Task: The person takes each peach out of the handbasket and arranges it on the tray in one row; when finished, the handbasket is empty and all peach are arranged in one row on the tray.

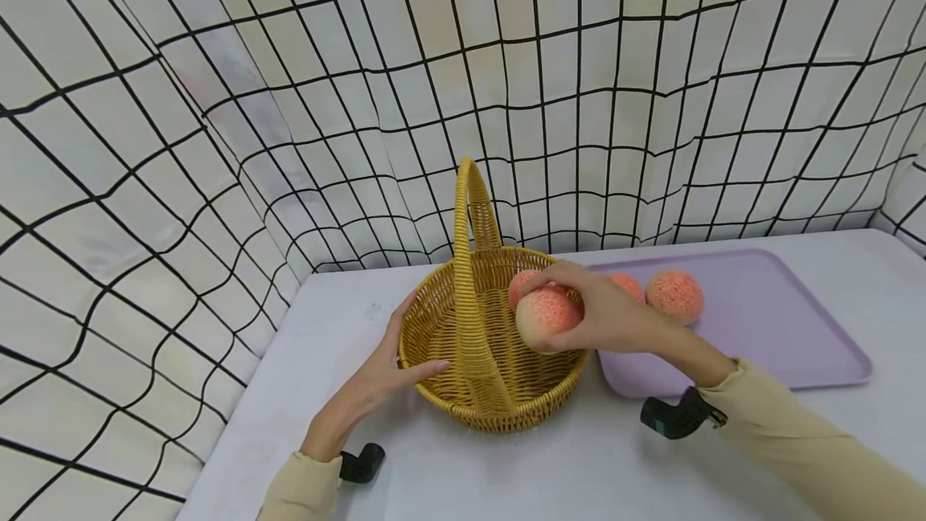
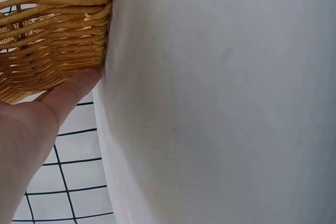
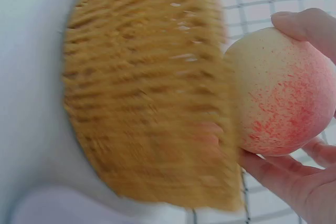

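A round wicker basket (image 1: 427, 320) with a tall arched handle stands on the white table. My left hand (image 1: 383, 364) holds its left side, thumb over the rim and fingers along the outer wall; in the left wrist view a finger reaches the basket's (image 2: 58, 40) lower edge. My right hand (image 1: 608, 308) grips a pink and cream peach (image 1: 546, 318) over the basket's right side. The right wrist view shows this peach (image 3: 281, 93) between thumb and fingers, beside the rim. Another peach (image 1: 518, 288) lies inside the basket, partly hidden by the right hand.
A light purple tray (image 1: 767, 328) lies right of the basket. On its left part are two more peaches, one whole in view (image 1: 675, 297) and one partly covered by the right hand (image 1: 628, 285). White cloth walls with black netting (image 1: 579, 103) stand behind and at the left.
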Tool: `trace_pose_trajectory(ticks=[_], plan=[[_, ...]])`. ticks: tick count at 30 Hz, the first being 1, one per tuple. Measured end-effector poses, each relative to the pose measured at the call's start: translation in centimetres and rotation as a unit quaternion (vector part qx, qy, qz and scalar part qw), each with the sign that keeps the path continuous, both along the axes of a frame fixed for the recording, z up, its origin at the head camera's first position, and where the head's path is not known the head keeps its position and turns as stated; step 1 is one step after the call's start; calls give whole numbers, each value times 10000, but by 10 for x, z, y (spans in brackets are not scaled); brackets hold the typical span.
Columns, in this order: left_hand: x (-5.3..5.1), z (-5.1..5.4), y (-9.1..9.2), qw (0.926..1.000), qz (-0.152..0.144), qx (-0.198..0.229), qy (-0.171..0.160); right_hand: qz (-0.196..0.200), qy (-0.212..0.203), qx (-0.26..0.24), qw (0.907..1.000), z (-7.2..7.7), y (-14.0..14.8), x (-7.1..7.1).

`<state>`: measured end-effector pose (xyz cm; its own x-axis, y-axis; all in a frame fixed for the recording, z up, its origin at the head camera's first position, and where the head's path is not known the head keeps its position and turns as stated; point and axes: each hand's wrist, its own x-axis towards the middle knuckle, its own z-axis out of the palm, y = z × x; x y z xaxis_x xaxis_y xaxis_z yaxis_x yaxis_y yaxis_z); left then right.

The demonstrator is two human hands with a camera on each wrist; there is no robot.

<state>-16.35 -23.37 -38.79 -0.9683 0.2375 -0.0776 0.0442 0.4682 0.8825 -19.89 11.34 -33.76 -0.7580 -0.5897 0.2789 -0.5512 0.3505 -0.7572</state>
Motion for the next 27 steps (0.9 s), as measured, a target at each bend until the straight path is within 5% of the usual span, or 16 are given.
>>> trace_pose_trajectory(ticks=[4,13,22,27], plan=[[1,0,-1,10000,-11,-46,51,-346,-65,-436,9984,17,30,5],[1,-1,-1,9999,-63,48,119,-1089,944,-702,9871,38,121,19],[1,-1,0,10000,-35,-16,77,-2510,310,-47,9675,-2,197,17],[1,-1,0,10000,-11,-26,75,-2580,185,285,9655,-28,217,8]])
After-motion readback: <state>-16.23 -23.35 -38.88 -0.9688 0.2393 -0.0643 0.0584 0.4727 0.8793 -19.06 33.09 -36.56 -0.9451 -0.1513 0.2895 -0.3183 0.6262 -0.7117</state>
